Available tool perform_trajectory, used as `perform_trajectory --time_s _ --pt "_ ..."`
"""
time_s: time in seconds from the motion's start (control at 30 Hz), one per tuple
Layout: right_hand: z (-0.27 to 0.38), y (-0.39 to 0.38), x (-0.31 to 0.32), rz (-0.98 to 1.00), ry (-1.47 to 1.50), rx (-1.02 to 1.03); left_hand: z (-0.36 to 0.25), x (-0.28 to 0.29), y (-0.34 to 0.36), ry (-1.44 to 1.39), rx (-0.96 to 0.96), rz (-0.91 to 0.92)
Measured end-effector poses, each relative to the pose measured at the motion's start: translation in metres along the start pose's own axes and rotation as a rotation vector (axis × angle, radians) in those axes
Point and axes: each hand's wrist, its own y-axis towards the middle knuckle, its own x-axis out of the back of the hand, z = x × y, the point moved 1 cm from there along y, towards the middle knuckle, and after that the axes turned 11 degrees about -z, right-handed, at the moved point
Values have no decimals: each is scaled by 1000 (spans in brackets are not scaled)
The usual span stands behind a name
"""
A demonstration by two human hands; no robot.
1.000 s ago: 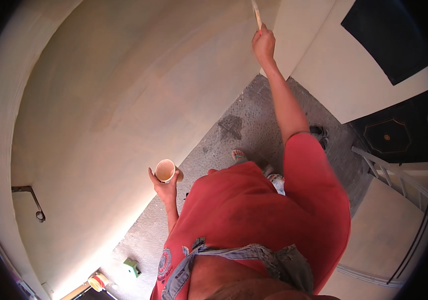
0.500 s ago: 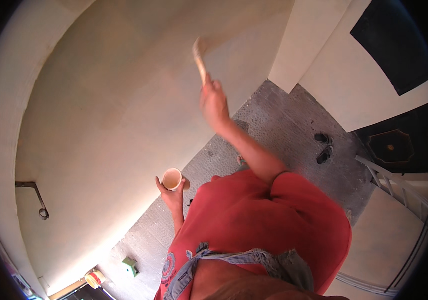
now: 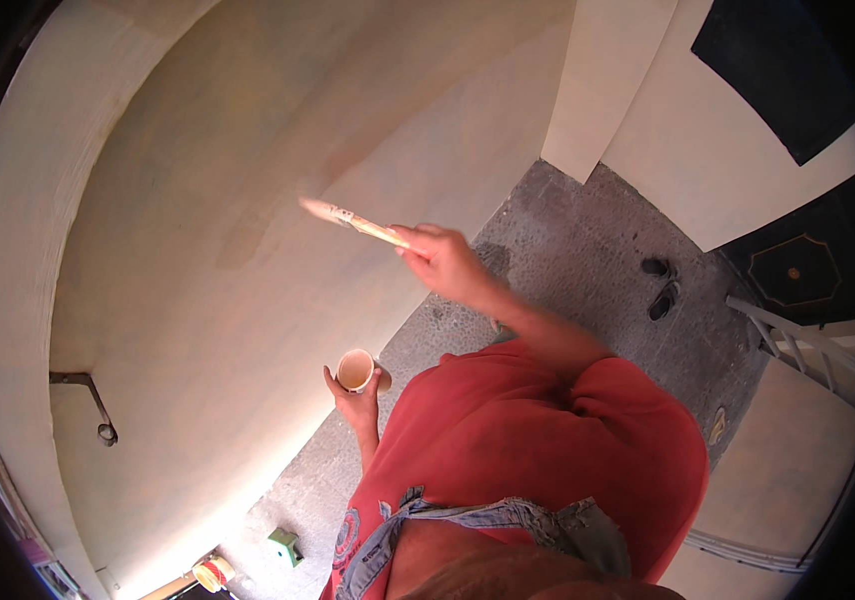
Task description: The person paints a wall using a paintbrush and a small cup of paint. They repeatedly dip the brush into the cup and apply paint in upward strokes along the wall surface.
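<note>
My right hand (image 3: 440,262) is closed round the light wooden handle of a paintbrush (image 3: 353,220). The brush points left, its pale, wet-looking bristles at or near the beige wall (image 3: 218,290); whether they touch it I cannot tell. A darker, damp-looking streak runs across the wall above the brush. Lower down and to the left, my left hand (image 3: 358,408) grips a small cup (image 3: 356,370) with its open mouth facing up. Pale tan liquid, like paint, shows inside the cup. Thumb and fingers sit on opposite sides of it.
A metal bracket (image 3: 93,400) juts from the wall at left. On the grey stone floor (image 3: 588,290) lie dark shoes (image 3: 663,288) and a green block-like object (image 3: 286,546). A tub (image 3: 214,573) stands at lower left. A ladder (image 3: 808,345) leans at right near a dark panelled door (image 3: 796,272).
My right hand has come down slightly, and the brush has swung from pointing upward to pointing left. The left hand still holds the cup. The whole view has shifted a little.
</note>
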Motion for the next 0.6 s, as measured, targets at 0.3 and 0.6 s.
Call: perform_trajectory --time_s 0.3,0.6 --pt "-73 99 4 242 44 125 0 -10 1 -14 -34 24" --pt "-155 137 149 77 -152 -150 11 -6 -26 -62 -17 -13"
